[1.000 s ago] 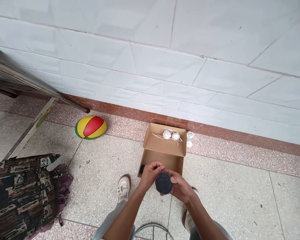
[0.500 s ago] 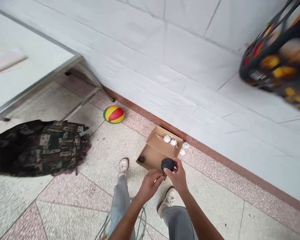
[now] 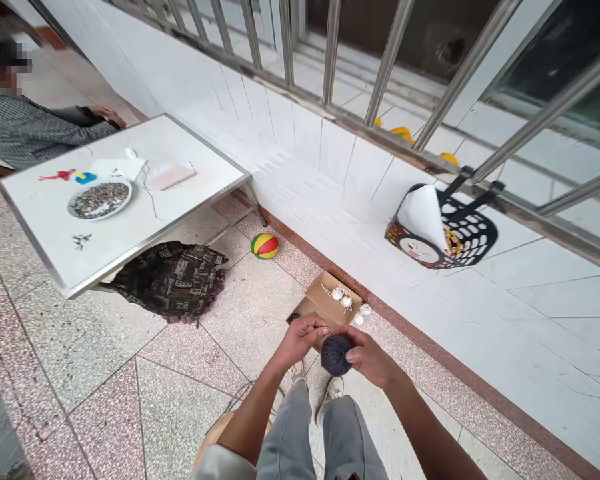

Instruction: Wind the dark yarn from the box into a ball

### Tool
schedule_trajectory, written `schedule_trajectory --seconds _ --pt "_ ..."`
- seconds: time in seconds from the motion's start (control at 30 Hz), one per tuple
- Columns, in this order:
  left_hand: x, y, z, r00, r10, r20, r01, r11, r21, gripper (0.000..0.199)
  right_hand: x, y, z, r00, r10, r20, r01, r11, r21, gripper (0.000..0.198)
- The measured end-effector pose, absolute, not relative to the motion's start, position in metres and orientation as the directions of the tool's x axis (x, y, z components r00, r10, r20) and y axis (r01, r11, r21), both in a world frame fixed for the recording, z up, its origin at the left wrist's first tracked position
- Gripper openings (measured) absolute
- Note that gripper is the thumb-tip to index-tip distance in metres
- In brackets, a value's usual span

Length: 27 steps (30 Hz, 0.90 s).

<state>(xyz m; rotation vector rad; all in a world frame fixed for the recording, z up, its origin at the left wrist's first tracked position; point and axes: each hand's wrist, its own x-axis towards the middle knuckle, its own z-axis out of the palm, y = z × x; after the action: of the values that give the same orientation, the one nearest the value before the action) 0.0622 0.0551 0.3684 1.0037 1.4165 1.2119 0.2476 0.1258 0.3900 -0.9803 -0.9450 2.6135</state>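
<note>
Between my hands, above the floor, is a ball of dark yarn (image 3: 335, 355). My right hand (image 3: 370, 355) grips it from the right, fingers over its top and side. My left hand (image 3: 304, 341) is closed in a pinch at the ball's upper left; whatever lies between its fingertips is too small to make out. Below and beyond them a shallow open cardboard box (image 3: 316, 307) lies on the floor, partly covered by my hands. Two small white balls with loose white strings (image 3: 342, 297) are in its far part. A dark lump (image 3: 295, 316) shows at its left side.
Against the wall beyond the box lies some clear or white material (image 3: 363, 312). A striped ball (image 3: 265, 246) and a chair draped with patterned cloth (image 3: 180, 283) are to the left. A white table (image 3: 125, 247) holds a plate (image 3: 100, 199); a person (image 3: 25, 130) sits behind it. A basket (image 3: 473, 233) hangs from window bars.
My view has tilted up, bringing the window bars, whole table and seated person into sight. The yarn ball stays in my right hand; my left hand has come up level with its top.
</note>
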Motion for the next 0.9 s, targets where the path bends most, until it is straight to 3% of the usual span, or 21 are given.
schedule_trajectory --seconds 0.13,0.27,0.43,0.57,0.7,0.8,0.9 --pt "0.080 0.039 0.407 -0.284 0.947 -0.149 -0.074 0.134 0.988 0.052 0.262 0.114 0.450 -0.805 0.428 -0.411 -0.128 -0.802 -0.583 0.039" --pt "0.108 0.016 0.427 -0.378 0.919 -0.113 -0.040 0.105 0.994 0.055 0.270 0.110 0.491 -0.775 0.552 -0.308 -0.209 -0.684 -0.699 0.036" --pt "0.146 -0.009 0.453 -0.460 0.888 0.004 0.151 0.074 0.986 0.051 0.267 0.107 0.512 -0.686 0.708 -0.167 -0.266 -0.457 -0.849 0.041" --pt "0.164 -0.026 0.476 -0.446 0.889 0.107 0.316 0.044 0.948 0.046 0.262 0.102 0.504 -0.578 0.815 -0.035 -0.161 -0.157 -0.974 0.049" --pt "0.167 -0.041 0.498 -0.378 0.910 0.173 0.428 0.006 0.904 0.039 0.261 0.099 0.489 -0.593 0.804 0.039 -0.008 0.043 -0.999 0.051" --pt "0.164 -0.052 0.512 -0.339 0.922 0.187 0.473 -0.004 0.881 0.034 0.262 0.094 0.486 -0.610 0.791 0.052 0.073 0.121 -0.990 0.050" --pt "0.160 -0.061 0.521 -0.322 0.925 0.203 0.474 -0.028 0.880 0.031 0.265 0.083 0.492 -0.666 0.746 -0.023 0.152 0.105 -0.983 0.045"
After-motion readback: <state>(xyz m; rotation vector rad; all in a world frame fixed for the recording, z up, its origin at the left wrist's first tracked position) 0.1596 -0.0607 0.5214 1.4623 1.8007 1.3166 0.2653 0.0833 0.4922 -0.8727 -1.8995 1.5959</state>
